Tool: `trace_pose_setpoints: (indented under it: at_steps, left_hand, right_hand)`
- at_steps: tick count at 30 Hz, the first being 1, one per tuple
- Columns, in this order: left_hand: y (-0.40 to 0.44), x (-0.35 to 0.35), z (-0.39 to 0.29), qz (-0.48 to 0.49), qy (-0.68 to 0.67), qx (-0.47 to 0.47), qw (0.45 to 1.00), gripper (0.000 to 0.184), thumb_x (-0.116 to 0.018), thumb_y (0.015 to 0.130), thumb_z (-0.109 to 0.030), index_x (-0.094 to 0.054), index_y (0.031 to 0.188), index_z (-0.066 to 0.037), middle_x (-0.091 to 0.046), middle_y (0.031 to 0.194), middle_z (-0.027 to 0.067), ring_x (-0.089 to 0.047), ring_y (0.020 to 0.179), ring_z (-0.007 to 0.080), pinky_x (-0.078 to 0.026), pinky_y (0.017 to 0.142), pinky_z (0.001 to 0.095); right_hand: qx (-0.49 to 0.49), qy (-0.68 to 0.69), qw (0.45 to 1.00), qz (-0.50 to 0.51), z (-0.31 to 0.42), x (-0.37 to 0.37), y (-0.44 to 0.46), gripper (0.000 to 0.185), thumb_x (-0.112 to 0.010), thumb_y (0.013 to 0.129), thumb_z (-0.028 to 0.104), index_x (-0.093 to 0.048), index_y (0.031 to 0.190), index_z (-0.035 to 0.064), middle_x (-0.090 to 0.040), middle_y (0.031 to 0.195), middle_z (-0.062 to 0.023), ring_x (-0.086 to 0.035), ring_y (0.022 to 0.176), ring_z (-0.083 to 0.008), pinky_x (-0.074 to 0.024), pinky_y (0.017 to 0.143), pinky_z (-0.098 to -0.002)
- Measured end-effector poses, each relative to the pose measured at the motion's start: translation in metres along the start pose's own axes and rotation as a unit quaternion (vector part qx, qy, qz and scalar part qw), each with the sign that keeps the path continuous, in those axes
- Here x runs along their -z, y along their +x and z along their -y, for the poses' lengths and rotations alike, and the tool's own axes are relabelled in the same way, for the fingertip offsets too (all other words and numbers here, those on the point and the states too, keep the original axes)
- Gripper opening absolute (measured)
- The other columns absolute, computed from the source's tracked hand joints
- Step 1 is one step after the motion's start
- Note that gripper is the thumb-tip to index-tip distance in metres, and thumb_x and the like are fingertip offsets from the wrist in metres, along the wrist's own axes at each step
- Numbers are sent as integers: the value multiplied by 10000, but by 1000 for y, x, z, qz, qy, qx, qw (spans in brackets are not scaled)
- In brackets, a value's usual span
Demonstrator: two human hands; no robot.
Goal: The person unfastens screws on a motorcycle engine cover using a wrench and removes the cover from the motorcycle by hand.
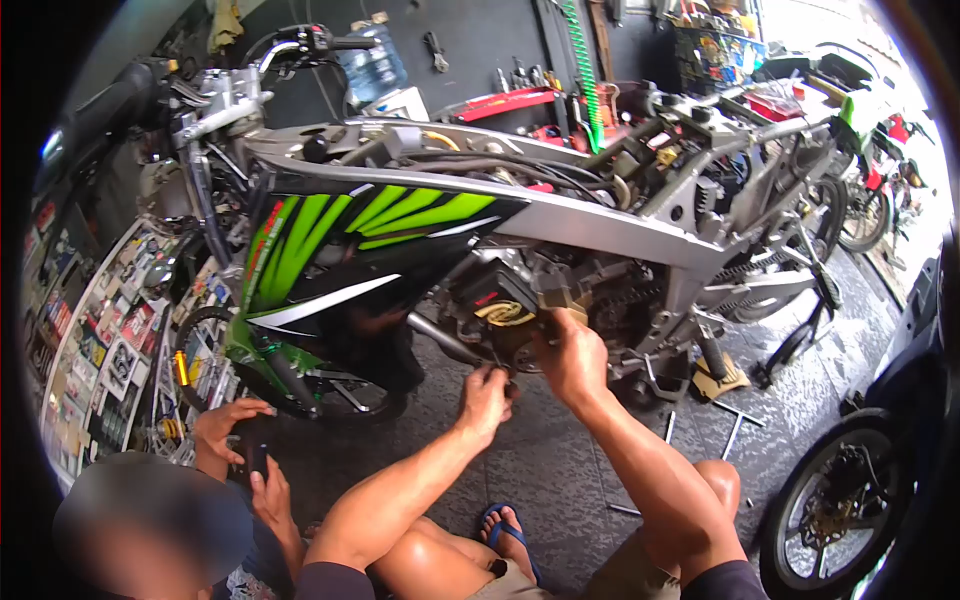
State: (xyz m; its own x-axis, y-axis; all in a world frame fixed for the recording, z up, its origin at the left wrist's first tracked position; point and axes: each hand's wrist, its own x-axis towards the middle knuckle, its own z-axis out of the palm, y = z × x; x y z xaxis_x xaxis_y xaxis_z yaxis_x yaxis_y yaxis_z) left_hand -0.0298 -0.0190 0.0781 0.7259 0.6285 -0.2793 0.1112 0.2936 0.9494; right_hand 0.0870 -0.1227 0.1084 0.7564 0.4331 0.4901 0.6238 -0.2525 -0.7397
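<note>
A partly stripped motorcycle stands across my view, with a black and green side fairing (335, 262) at its front. My left hand (487, 405) is closed, fingertips pinched together low at the engine, just below the silver exhaust pipe (443, 338). To its right, my right hand (576, 362) is curled against the engine side, next to a dark engine cover (497, 297) with a gold emblem. Whatever either hand grips is hidden by the fingers or too small to name.
At lower left another person holds a dark phone (258, 460). A T-handle wrench (738, 424) lies on the tiled floor. Another vehicle's wheel (838, 510) stands at lower right. Behind the motorcycle are a red tool tray (498, 104) and a green coiled hose (582, 70).
</note>
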Motion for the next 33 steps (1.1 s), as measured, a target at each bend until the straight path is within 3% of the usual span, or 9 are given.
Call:
trace_pose_setpoints:
  at_steps: [4, 8, 14, 21, 22, 25, 29, 31, 33]
  left_hand:
    - [-1, 8, 1, 12, 1, -13, 1000, 131, -478, 933, -198, -515, 925, -72, -525, 687, 49, -371, 450, 61, -285, 389, 221]
    - [-1, 9, 1, 6, 20, -11, 1000, 163, -480, 943, -217, -515, 926, -59, -517, 685, 37, -374, 469, 57, -292, 405, 217]
    - [-3, -2, 1, 16, 16, -15, 1000, 153, -472, 943, -206, -520, 914, -63, -506, 672, 26, -365, 466, 58, -287, 400, 221]
    - [-1, -4, 2, 22, 16, -24, 999, 145, -479, 934, -189, -535, 892, -63, -504, 633, 17, -383, 452, 61, -281, 381, 222]
    - [0, -5, 3, 16, 15, -26, 999, 143, -482, 932, -187, -539, 894, -62, -514, 638, 22, -380, 446, 60, -280, 378, 223]
    - [0, -4, 5, 15, 7, -23, 1000, 146, -487, 930, -193, -543, 900, -62, -516, 638, 22, -379, 438, 60, -271, 371, 220]
    - [-2, -4, 9, 25, 20, -9, 999, 155, -493, 928, -205, -543, 903, -61, -518, 639, 21, -377, 428, 59, -268, 366, 218]
    - [-3, -3, 10, 45, 23, -13, 999, 166, -494, 931, -220, -547, 892, -68, -521, 638, 16, -389, 427, 56, -281, 368, 214]
    - [-6, -6, 11, 39, 34, -12, 999, 154, -491, 934, -215, -542, 896, -74, -521, 646, 23, -377, 426, 57, -274, 370, 212]
  right_hand:
    - [-9, 5, 1000, -28, 6, 4, 4, 215, -651, 854, 246, -576, 923, 57, -677, 810, -185, -651, 780, -404, -506, 675, -490]
    - [-19, 14, 999, -26, 11, 4, 1, 232, -651, 856, 240, -551, 917, 40, -676, 818, -195, -646, 771, -423, -504, 658, -492]
    - [-58, 27, 998, -20, 8, -5, -1, 258, -601, 892, 209, -459, 933, -2, -621, 713, -295, -612, 705, -491, -475, 613, -552]
    - [-29, 116, 991, -59, -3, -20, -5, 251, -599, 894, 156, -423, 941, -16, -606, 682, -296, -606, 680, -489, -453, 554, -543]
    - [-38, 117, 991, -54, -2, -19, -6, 199, -604, 893, 81, -439, 955, -10, -637, 770, -248, -635, 726, -446, -469, 552, -456]
    - [-9, 189, 978, -92, 1, -18, -9, 220, -589, 893, 111, -410, 927, -12, -608, 672, -248, -609, 642, -469, -461, 523, -476]
    - [-51, 206, 973, -93, -4, -17, -19, 199, -567, 907, 113, -418, 962, -8, -602, 819, -276, -618, 747, -447, -469, 601, -469]
    - [-36, 216, 971, -95, -17, -23, -22, 182, -537, 931, 112, -445, 1037, -4, -610, 895, -246, -639, 788, -376, -485, 656, -446]
    - [-64, 340, 937, -53, -21, -21, -25, 171, -493, 965, 135, -465, 1092, 25, -580, 816, -111, -530, 625, -197, -434, 541, -314]
